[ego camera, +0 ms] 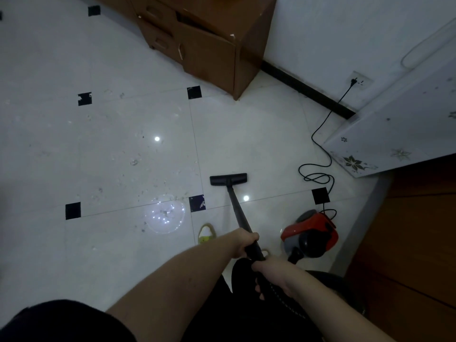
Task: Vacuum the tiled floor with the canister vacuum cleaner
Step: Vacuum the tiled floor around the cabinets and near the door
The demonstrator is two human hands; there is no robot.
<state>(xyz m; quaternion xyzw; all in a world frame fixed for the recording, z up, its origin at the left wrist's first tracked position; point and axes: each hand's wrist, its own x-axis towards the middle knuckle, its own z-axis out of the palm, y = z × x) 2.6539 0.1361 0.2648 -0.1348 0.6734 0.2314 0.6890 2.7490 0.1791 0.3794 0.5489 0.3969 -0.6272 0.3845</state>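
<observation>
Both hands, left hand and right hand, grip the wand, its floor head on clean tile, while the scraps to its left on the tiled floor are not yet vacuumed.

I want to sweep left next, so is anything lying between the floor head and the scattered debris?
Nothing visible does. Bare tile lies between the floor head and the debris to its left. The slipper sits nearer the person, off that path.

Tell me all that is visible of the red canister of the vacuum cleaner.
The red canister stands on the white tiled floor, to the right of the black wand. Its shell looks like glossy red plastic with grey parts and a dark round section in front. A black hose fitting leaves its near end. The black power cord runs from its far end, in loops, to a wall socket. No hand touches it.
</observation>
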